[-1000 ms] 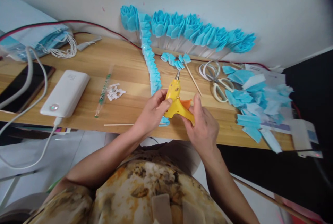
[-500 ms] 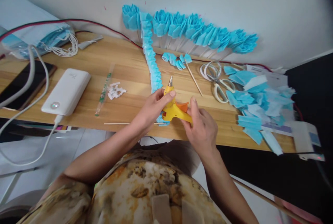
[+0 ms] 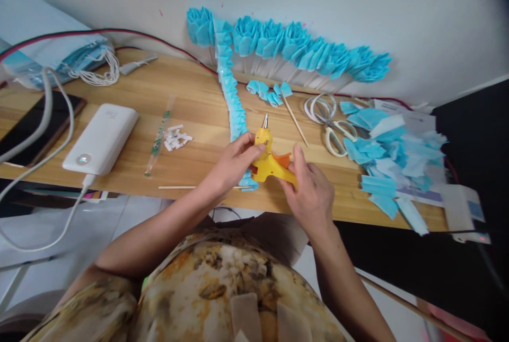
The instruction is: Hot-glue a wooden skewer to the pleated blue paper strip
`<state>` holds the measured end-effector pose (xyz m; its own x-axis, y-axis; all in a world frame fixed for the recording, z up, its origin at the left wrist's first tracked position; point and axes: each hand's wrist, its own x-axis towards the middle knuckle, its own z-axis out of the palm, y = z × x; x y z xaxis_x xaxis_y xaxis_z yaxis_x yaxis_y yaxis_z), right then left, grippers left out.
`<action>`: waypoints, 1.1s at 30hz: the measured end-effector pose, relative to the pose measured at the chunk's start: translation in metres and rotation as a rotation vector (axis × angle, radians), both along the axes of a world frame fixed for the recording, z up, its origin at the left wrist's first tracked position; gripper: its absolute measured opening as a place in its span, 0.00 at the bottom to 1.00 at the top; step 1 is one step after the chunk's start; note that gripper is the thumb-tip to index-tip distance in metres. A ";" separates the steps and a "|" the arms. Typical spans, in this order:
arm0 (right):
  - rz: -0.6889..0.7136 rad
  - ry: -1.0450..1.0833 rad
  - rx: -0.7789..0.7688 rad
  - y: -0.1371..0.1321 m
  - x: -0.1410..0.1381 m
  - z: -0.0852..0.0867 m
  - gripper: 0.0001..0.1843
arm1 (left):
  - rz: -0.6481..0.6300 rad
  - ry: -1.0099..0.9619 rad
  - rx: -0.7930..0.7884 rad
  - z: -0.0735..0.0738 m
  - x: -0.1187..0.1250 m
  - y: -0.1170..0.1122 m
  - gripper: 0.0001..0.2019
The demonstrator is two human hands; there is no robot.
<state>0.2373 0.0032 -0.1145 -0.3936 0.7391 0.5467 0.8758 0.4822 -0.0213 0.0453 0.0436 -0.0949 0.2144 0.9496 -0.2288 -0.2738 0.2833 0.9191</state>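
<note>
A yellow hot glue gun point(image 3: 265, 164) with an orange trigger is held between both hands above the table's front edge, its metal nozzle pointing away from me. My left hand point(image 3: 236, 160) grips the gun's body near the nozzle, thumb on top. My right hand point(image 3: 310, 188) is closed round the end of the handle, thumb raised. Beneath and beyond the gun runs a long pleated blue strip point(image 3: 230, 95), partly hidden by my left hand. A thin wooden stick point(image 3: 178, 187) lies along the front edge, passing behind my left wrist to the strip's near end.
Several blue fabric roses point(image 3: 270, 37) on sticks lean along the wall. Scissors point(image 3: 336, 140), tape rolls point(image 3: 320, 107) and blue scraps point(image 3: 385, 146) lie to the right. At the left are a power bank point(image 3: 101, 138), a phone point(image 3: 40, 124), small white pieces point(image 3: 177, 138) and a plastic bag point(image 3: 47, 40).
The glue gun has moved slightly right, its nozzle now tilted a little more to the right. Both hands stay on it.
</note>
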 end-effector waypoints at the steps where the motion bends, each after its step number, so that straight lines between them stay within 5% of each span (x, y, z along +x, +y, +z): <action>1: 0.005 -0.009 0.004 0.000 0.000 0.001 0.44 | 0.001 -0.003 0.005 0.000 0.000 0.000 0.06; 17: 0.045 -0.091 0.014 0.004 0.005 0.005 0.45 | 0.021 0.135 0.071 0.007 -0.006 0.010 0.07; 33: 0.078 -0.164 0.054 0.011 0.003 0.017 0.45 | -0.040 -0.044 -0.060 0.010 -0.003 0.011 0.06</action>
